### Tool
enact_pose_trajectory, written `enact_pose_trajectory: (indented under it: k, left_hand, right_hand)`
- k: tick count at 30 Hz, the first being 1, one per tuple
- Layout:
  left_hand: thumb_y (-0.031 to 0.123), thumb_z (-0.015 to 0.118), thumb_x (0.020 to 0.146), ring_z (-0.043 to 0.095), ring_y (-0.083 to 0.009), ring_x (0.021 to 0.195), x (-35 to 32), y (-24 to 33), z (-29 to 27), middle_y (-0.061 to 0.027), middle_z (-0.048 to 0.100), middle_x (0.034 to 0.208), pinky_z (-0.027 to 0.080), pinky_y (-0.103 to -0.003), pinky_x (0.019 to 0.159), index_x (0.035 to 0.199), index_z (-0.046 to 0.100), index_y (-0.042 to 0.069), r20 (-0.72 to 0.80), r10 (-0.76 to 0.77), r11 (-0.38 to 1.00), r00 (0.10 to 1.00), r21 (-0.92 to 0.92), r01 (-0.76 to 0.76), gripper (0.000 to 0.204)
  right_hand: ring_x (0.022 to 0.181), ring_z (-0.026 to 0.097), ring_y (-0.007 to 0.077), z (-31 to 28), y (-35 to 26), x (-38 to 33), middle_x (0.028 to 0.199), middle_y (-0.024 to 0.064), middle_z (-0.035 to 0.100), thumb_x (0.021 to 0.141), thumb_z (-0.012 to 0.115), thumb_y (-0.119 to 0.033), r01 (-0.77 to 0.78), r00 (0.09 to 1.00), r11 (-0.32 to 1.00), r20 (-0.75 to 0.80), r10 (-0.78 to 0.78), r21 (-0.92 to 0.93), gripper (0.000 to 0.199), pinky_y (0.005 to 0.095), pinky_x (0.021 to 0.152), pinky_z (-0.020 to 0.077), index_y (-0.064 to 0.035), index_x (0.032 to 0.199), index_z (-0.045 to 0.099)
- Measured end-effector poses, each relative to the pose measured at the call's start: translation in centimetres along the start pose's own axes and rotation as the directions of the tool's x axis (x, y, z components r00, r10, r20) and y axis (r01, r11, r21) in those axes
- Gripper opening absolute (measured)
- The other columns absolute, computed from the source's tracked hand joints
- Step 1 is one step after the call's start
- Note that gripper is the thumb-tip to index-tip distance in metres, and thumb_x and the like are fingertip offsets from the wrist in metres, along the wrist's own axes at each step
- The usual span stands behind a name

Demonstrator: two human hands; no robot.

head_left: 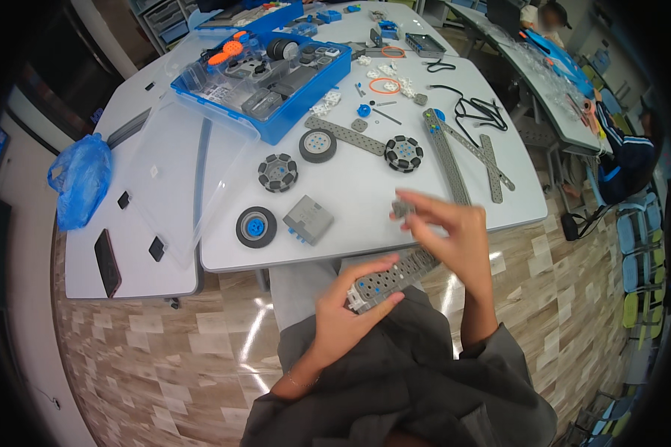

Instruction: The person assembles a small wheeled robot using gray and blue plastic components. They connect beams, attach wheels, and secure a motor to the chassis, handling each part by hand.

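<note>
My left hand is closed round one end of a grey perforated beam, which has a few blue pins in its holes and a white connector at the gripped end. The beam slants up to the right above my lap. Over the table's front edge, my right hand pinches a small grey piece between thumb and fingers; its exact kind is blurred. Left of it on the table lie a grey box-shaped module with blue pins and a wheel with a blue hub.
A blue parts bin stands at the back left beside a clear lid. Wheels, long grey beams and black cables lie across the table. A phone and blue bag are far left. A person sits at right.
</note>
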State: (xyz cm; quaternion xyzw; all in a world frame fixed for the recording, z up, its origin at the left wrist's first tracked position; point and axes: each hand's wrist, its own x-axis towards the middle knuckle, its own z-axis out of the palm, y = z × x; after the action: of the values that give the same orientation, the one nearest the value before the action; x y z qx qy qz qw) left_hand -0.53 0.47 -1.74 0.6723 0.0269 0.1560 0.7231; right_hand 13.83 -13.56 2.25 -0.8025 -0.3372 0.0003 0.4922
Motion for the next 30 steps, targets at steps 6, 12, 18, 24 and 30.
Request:
enact_pose_trajectory:
  k: [6,12,18,24,30]
  left_hand:
    - [-0.007,0.08,0.077,0.061,-0.0248,0.122,1.0,1.1,-1.2,-0.0183,0.066,0.126,0.048,-0.035,0.104,0.116,0.061,-0.002,-0.045,0.212,0.976,0.976,-0.037,-0.214,0.044]
    - [-0.008,0.079,0.076,0.061,-0.0275,0.122,2.0,1.2,-2.0,-0.0207,0.065,0.126,0.048,-0.037,0.104,0.116,0.059,-0.002,-0.045,0.266,0.957,0.963,-0.102,-0.27,0.045]
    - [-0.009,0.078,0.076,0.062,-0.028,0.121,2.5,0.1,-2.6,-0.0225,0.065,0.125,0.05,-0.038,0.103,0.12,0.055,-0.002,-0.075,0.229,0.95,0.97,-0.198,-0.24,0.05]
    - [0.01,0.078,0.084,0.065,-0.0248,0.108,1.9,-0.9,-2.5,-0.0203,0.066,0.119,0.052,-0.036,0.095,0.125,0.05,-0.001,-0.29,0.048,0.874,0.956,-0.452,-0.181,0.051]
    - [0.03,0.068,0.095,0.059,-0.0205,0.101,2.3,-2.2,0.3,-0.0104,0.059,0.104,0.048,-0.035,0.09,0.126,0.048,-0.002,-0.453,0.147,0.826,0.879,-0.432,-0.361,0.048]
  right_hand:
    - [0.067,0.067,0.0122,1.8,4.3,5.7,0.085,0.014,0.073,0.089,0.066,-0.003,-0.277,0.959,0.949,0.101,0.264,0.151,0.031,0.0242,0.062,0.053,0.0059,0.119,0.067]
    - [0.074,0.07,0.0124,2.8,3.5,4.5,0.094,0.0144,0.073,0.091,0.067,-0.009,-0.062,0.961,0.986,-0.259,0.101,0.155,0.027,0.0239,0.061,0.0525,0.0037,0.115,0.07]
    - [0.087,0.066,0.0156,-0.6,1.4,1.5,0.1,0.0107,0.072,0.092,0.067,-0.014,0.096,0.995,0.905,-0.077,-0.071,0.414,0.026,0.0279,0.075,0.0511,0.0018,0.112,0.071]
    - [0.085,0.069,0.0275,0.7,-0.3,-1.9,0.097,0.0144,0.072,0.08,0.075,-0.008,0.296,0.938,0.955,0.177,-0.297,0.034,0.031,0.035,0.075,0.054,0.0006,0.109,0.071]
    - [0.083,0.07,0.0291,5.7,-1.5,-4.0,0.098,0.0136,0.072,0.073,0.074,0.003,0.356,0.934,0.933,0.059,-0.353,-0.044,0.04,0.0351,0.072,0.0558,-0.001,0.113,0.069]
